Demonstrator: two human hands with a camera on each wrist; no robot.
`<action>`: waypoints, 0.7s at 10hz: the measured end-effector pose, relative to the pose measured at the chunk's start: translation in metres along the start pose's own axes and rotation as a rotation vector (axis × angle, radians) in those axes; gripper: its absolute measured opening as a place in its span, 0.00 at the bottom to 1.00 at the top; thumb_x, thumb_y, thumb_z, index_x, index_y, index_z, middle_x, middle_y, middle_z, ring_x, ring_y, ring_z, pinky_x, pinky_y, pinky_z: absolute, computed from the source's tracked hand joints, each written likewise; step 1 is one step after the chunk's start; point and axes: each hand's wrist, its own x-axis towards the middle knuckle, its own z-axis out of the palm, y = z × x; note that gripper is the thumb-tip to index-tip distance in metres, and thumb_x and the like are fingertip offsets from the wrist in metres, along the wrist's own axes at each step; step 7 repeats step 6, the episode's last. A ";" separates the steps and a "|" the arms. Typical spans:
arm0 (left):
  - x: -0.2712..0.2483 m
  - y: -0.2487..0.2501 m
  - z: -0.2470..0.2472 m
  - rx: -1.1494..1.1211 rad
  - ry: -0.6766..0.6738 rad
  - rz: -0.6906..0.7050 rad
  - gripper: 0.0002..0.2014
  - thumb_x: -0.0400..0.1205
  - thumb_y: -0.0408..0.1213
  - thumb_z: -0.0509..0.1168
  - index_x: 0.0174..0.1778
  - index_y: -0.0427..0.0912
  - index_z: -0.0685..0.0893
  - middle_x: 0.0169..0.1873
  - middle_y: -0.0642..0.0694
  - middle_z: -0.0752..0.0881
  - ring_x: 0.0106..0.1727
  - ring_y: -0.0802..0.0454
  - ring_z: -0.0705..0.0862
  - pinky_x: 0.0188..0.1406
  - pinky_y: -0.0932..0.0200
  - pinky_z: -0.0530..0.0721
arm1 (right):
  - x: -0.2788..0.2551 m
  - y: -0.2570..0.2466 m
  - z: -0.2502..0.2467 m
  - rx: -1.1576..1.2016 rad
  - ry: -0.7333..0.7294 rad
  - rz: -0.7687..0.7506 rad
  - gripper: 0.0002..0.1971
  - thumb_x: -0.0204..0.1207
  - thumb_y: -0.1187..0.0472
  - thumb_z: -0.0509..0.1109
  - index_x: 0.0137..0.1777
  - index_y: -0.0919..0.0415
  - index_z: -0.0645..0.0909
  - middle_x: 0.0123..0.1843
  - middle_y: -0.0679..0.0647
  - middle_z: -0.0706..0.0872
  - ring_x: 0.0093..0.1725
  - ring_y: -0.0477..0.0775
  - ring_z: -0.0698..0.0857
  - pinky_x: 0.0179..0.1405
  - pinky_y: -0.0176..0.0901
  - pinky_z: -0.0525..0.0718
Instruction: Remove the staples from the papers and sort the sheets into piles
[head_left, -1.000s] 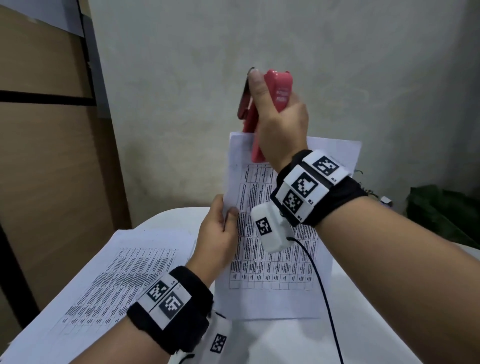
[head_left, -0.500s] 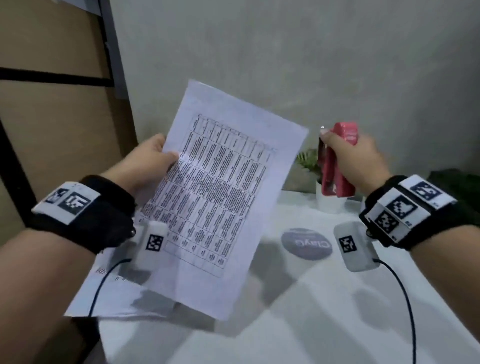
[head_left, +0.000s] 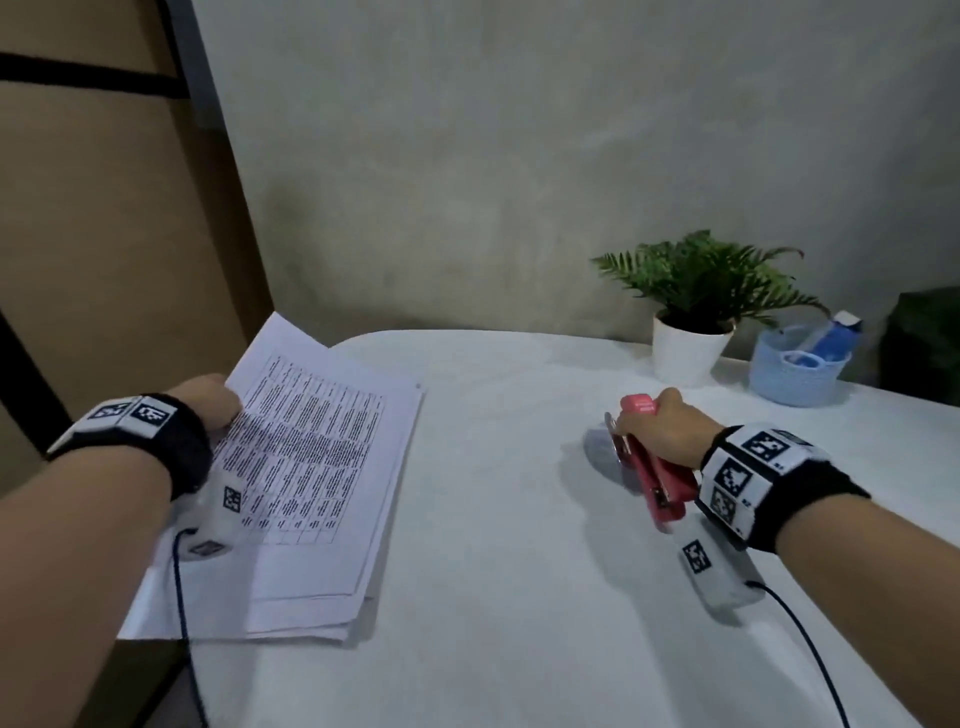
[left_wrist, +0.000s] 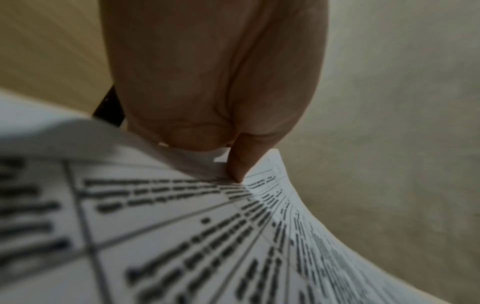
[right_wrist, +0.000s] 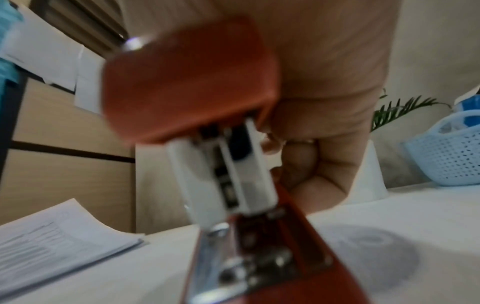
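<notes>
Laying a printed sheet (head_left: 311, 447) onto the paper pile (head_left: 291, 597) is the step I read here. My left hand (head_left: 208, 402) pinches that sheet's edge, thumb on top and fingers curled under it; the left wrist view shows the paper bowed upward at the pinch, so it is not fully flat yet. I judge the pinch sits at the edge so the sheet can be squared over the pile before release.

My right hand (head_left: 662, 428) is clamped round the red stapler (head_left: 652, 480), well to the right of the pile, low over the white table (head_left: 493, 519). Whether its base touches the table I cannot tell. It sits over a grey round mark (right_wrist: 369, 248) on the tabletop. Keeping the tool in hand, clear of the pile, looks meant to save a regrip for the next staple.

Far right of the pile, by the wall: 1 potted plant (head_left: 696, 312) and 1 blue basket (head_left: 797, 371).

No staple is visible on the top sheet. I see only 1 pile, so sorting appears unfinished.
</notes>
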 end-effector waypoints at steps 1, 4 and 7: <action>0.012 -0.007 0.017 0.264 -0.052 0.072 0.17 0.84 0.38 0.59 0.66 0.35 0.82 0.62 0.40 0.83 0.63 0.44 0.82 0.61 0.58 0.79 | 0.009 -0.006 0.011 -0.157 -0.068 0.057 0.30 0.76 0.44 0.64 0.67 0.67 0.67 0.47 0.58 0.81 0.41 0.55 0.82 0.41 0.42 0.78; 0.003 0.001 0.015 0.048 -0.030 0.055 0.40 0.77 0.47 0.72 0.81 0.41 0.60 0.75 0.34 0.71 0.72 0.36 0.74 0.72 0.46 0.71 | -0.011 -0.017 0.005 -0.507 -0.184 -0.023 0.13 0.74 0.51 0.66 0.49 0.60 0.84 0.57 0.63 0.86 0.53 0.60 0.85 0.58 0.45 0.80; -0.109 0.031 0.020 0.227 -0.332 0.472 0.30 0.81 0.56 0.62 0.79 0.58 0.61 0.76 0.54 0.69 0.73 0.55 0.72 0.72 0.63 0.66 | -0.037 0.009 -0.013 -0.479 -0.210 -0.024 0.20 0.75 0.42 0.65 0.49 0.61 0.81 0.45 0.55 0.84 0.40 0.55 0.81 0.44 0.40 0.81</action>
